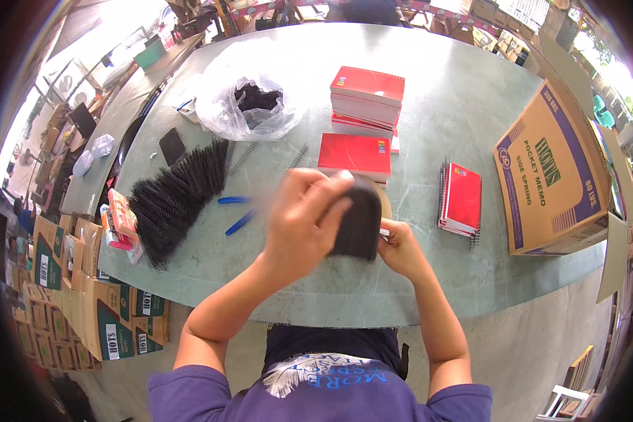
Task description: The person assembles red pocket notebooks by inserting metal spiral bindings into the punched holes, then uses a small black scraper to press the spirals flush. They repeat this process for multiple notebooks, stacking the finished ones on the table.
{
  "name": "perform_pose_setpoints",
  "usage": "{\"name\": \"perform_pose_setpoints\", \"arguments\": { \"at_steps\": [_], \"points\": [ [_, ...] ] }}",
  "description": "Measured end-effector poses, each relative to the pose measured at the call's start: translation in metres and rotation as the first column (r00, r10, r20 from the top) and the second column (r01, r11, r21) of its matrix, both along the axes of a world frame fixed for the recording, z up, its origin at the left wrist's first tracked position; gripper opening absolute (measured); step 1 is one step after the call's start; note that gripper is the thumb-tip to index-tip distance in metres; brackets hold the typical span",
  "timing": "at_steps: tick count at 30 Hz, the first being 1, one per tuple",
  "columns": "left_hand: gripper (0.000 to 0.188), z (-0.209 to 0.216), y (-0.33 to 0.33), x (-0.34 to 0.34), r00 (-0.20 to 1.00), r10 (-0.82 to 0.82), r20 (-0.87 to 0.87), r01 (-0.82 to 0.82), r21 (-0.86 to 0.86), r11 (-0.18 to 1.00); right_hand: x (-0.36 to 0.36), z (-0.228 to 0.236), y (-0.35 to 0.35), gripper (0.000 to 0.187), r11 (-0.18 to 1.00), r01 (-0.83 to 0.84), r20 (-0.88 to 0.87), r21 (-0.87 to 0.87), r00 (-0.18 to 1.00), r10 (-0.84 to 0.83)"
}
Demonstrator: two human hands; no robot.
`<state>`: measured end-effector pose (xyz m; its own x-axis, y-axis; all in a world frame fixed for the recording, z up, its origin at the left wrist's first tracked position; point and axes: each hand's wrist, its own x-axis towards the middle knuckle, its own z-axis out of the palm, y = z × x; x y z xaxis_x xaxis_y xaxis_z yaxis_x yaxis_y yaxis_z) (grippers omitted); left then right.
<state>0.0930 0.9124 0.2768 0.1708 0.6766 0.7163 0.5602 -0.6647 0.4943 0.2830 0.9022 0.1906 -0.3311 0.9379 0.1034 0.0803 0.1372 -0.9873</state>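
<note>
In front of me, a small notepad (359,219) is held up with its dark, rounded cover facing me. My right hand (401,247) pinches its right edge, where a bit of white and red shows. Curled at its left side is my left hand (304,214), partly smeared by motion; its fingertips overlap the dark cover, and what they pinch is hidden. Just beyond lies a stack of red-covered notepads (355,153), with a taller red stack (368,91) behind. A loose black spiral coil (299,156) shows above my left hand.
Many black spiral coils (179,193) lie heaped at left, beside blue pens (239,222) and a dark flat piece (171,146). Behind them sits a clear plastic bag (250,116) with black contents. Spiral-bound red notepads (463,197) and a cardboard box (552,176) stand at right.
</note>
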Motion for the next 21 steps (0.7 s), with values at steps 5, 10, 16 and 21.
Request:
{"name": "perform_pose_setpoints", "arguments": {
  "at_steps": [5,10,16,21],
  "points": [
    [0.031,-0.082,-0.055,0.004,0.910,-0.380,-0.167,0.298,-0.374,0.878,-0.005,0.004,0.008,0.031,0.999,-0.004,-0.030,0.036,1.000,0.005],
    [0.037,-0.067,-0.046,0.001,0.913,-0.240,-0.331,0.224,-0.088,0.971,-0.007,0.006,0.006,0.026,0.982,0.035,-0.130,0.185,0.992,-0.011],
    [0.018,-0.028,0.000,-0.004,0.842,-0.089,-0.532,0.115,0.015,0.993,-0.010,0.008,-0.008,0.017,0.992,0.130,-0.296,-0.005,0.947,-0.126],
    [0.018,-0.022,0.008,0.003,0.835,-0.256,-0.488,0.198,-0.167,0.966,0.004,-0.011,-0.010,0.021,0.979,0.197,0.014,0.055,0.980,-0.198]
  ]
}}
